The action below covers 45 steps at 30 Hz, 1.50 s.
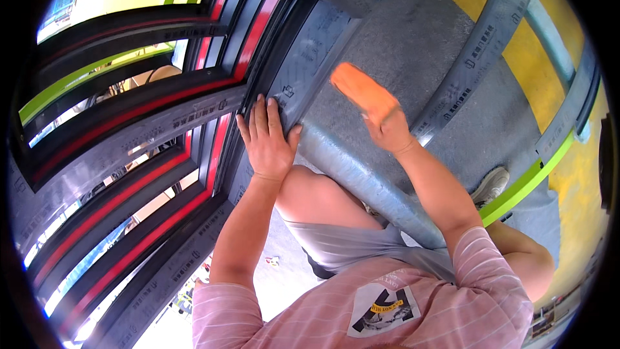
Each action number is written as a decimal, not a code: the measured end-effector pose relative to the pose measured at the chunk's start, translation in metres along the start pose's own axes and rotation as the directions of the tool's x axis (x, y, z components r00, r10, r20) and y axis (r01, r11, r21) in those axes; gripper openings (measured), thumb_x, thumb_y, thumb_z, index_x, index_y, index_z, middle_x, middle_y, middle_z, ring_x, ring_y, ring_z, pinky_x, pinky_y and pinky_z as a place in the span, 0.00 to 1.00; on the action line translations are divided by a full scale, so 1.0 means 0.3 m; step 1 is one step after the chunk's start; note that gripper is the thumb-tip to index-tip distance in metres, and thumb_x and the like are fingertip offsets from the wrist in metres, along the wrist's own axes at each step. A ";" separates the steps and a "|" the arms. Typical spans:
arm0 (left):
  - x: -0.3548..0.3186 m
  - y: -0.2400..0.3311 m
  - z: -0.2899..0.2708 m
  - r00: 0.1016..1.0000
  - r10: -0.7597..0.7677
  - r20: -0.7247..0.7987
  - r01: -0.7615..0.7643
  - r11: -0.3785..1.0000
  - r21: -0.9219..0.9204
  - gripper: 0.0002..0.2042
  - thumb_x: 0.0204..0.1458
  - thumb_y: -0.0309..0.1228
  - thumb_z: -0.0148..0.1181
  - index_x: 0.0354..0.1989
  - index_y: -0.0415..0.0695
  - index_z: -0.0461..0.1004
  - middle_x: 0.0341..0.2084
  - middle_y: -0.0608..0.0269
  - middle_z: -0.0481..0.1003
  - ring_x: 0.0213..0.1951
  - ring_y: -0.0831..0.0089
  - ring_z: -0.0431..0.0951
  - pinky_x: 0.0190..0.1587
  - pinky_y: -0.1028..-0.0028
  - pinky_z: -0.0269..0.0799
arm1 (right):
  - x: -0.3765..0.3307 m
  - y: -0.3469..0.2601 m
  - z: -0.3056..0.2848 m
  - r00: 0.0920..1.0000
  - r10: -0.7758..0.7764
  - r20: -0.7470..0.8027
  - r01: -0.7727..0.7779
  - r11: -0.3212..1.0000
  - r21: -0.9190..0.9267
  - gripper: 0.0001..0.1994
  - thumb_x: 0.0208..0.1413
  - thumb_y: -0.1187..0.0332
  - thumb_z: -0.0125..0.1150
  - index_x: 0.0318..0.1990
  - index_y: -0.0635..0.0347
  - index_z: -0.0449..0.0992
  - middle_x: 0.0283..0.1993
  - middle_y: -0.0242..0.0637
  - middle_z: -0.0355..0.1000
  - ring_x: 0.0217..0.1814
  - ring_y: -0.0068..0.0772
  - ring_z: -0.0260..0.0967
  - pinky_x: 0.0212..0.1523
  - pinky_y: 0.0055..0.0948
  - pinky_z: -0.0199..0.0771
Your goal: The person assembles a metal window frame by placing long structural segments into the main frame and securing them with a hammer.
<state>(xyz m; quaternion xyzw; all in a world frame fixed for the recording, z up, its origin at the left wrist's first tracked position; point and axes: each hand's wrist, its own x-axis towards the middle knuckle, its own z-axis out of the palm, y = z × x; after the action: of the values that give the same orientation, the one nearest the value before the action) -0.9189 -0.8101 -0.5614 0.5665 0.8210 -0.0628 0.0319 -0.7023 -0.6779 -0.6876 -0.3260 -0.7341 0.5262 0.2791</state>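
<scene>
Two bare hands at a dark window-type frame, head view. The right hand [387, 133] is clenched about the near end of an orange block [363, 90]; the block projects from the fist toward 10 to 11 o'clock, its outline slightly blurred. Relative to the left hand [268, 150], the block lies at 2 o'clock, well apart. The left hand grips nothing: its fingers are extended and laid on the dark frame [305, 58], whose grey face rises from the fingertips toward 1 o'clock, while black and red bars [139, 105] extend toward 9 o'clock. Whether the block's far end touches the frame cannot be told. From the right hand, a blue-grey tube [363, 176] passes at 7 o'clock, a grey strip [478, 55] runs toward 1 o'clock, and a lime-green bar [533, 186] lies near 4 o'clock.
</scene>
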 end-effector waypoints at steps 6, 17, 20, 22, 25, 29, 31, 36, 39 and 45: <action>0.024 0.022 -0.006 1.000 -0.005 0.006 0.005 1.000 0.028 0.39 0.57 0.53 0.58 0.68 0.34 0.59 0.67 0.40 0.61 0.70 0.45 0.59 0.72 0.39 0.42 | 0.084 -0.169 -0.151 0.789 0.334 0.516 -0.503 0.833 0.230 0.24 0.70 0.47 0.48 0.41 0.62 0.75 0.24 0.48 0.74 0.31 0.53 0.78 0.30 0.45 0.73; 0.011 0.017 0.006 1.000 -0.010 -0.022 0.011 0.999 0.048 0.39 0.58 0.50 0.58 0.67 0.29 0.59 0.67 0.38 0.60 0.71 0.44 0.56 0.72 0.40 0.44 | 0.126 -0.346 -0.171 0.765 0.461 0.450 -0.356 0.885 -0.302 0.24 0.68 0.46 0.51 0.44 0.62 0.74 0.26 0.51 0.76 0.31 0.60 0.76 0.32 0.53 0.73; 0.010 0.028 0.013 0.998 -0.056 0.020 0.056 0.998 -0.017 0.37 0.55 0.49 0.61 0.68 0.37 0.61 0.68 0.42 0.61 0.71 0.45 0.57 0.72 0.41 0.44 | 0.154 -0.425 -0.183 0.797 0.277 0.537 -0.097 0.936 -0.339 0.20 0.67 0.51 0.55 0.51 0.60 0.73 0.28 0.50 0.76 0.31 0.59 0.75 0.33 0.52 0.73; 0.006 0.066 -0.001 0.985 -0.175 0.007 0.174 0.974 -0.143 0.37 0.53 0.47 0.62 0.69 0.41 0.62 0.68 0.45 0.62 0.71 0.45 0.59 0.72 0.41 0.45 | 0.188 -0.525 -0.159 0.764 0.074 0.641 0.155 0.943 -0.294 0.21 0.66 0.54 0.56 0.59 0.58 0.71 0.30 0.48 0.77 0.33 0.58 0.76 0.35 0.51 0.74; 0.008 0.155 0.079 0.894 -0.443 -0.064 0.431 0.891 -0.146 0.37 0.53 0.43 0.63 0.71 0.41 0.61 0.71 0.44 0.58 0.74 0.47 0.53 0.72 0.45 0.48 | 0.277 -0.648 -0.014 0.489 -0.201 0.849 0.498 0.863 -0.083 0.26 0.65 0.57 0.56 0.70 0.42 0.65 0.34 0.46 0.79 0.36 0.55 0.77 0.37 0.50 0.76; -0.031 0.210 0.200 0.795 -0.506 -0.334 0.454 0.862 -0.225 0.37 0.54 0.43 0.62 0.71 0.40 0.60 0.72 0.45 0.56 0.75 0.48 0.51 0.74 0.48 0.46 | 0.225 -0.726 0.342 0.116 -0.336 0.934 0.874 0.482 0.065 0.29 0.65 0.63 0.52 0.72 0.22 0.62 0.36 0.42 0.80 0.38 0.50 0.79 0.39 0.47 0.78; -0.042 0.222 0.194 0.800 -0.505 -0.324 0.407 0.854 -0.326 0.37 0.55 0.42 0.62 0.71 0.39 0.59 0.72 0.44 0.56 0.75 0.48 0.50 0.75 0.48 0.44 | 0.184 -0.781 0.480 -0.036 0.096 0.995 0.767 0.641 -0.034 0.29 0.64 0.66 0.50 0.70 0.18 0.63 0.38 0.41 0.80 0.39 0.50 0.80 0.40 0.47 0.79; -0.057 0.199 0.099 0.826 -0.507 -0.245 0.403 0.836 -0.371 0.36 0.57 0.38 0.61 0.72 0.37 0.57 0.73 0.45 0.54 0.76 0.50 0.47 0.76 0.51 0.40 | 0.114 -0.818 0.534 -0.105 -0.049 0.993 0.749 0.653 0.111 0.32 0.60 0.69 0.50 0.70 0.19 0.64 0.38 0.41 0.81 0.41 0.49 0.81 0.40 0.47 0.79; -0.023 0.215 0.110 0.833 -0.535 -0.139 0.460 0.811 -0.362 0.34 0.58 0.38 0.59 0.72 0.40 0.58 0.73 0.49 0.56 0.76 0.53 0.50 0.76 0.54 0.41 | 0.090 -0.721 0.473 0.047 -0.009 0.999 0.699 0.714 -0.026 0.30 0.59 0.65 0.54 0.70 0.26 0.65 0.39 0.40 0.82 0.41 0.49 0.81 0.40 0.47 0.79; -0.038 0.228 0.132 0.837 -0.457 -0.300 0.380 0.881 -0.283 0.28 0.62 0.40 0.56 0.70 0.45 0.63 0.71 0.52 0.62 0.72 0.54 0.59 0.72 0.52 0.52 | 0.047 -0.575 0.007 0.708 0.112 0.697 0.205 0.912 -0.355 0.23 0.57 0.54 0.66 0.56 0.55 0.75 0.41 0.44 0.80 0.40 0.51 0.80 0.41 0.47 0.79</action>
<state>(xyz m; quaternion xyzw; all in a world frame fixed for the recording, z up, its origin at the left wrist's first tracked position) -0.8517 -0.8023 -0.6036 0.3673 0.9190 0.1235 -0.0724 -0.7446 -0.7086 -0.5227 -0.1321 -0.8854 0.4380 -0.0826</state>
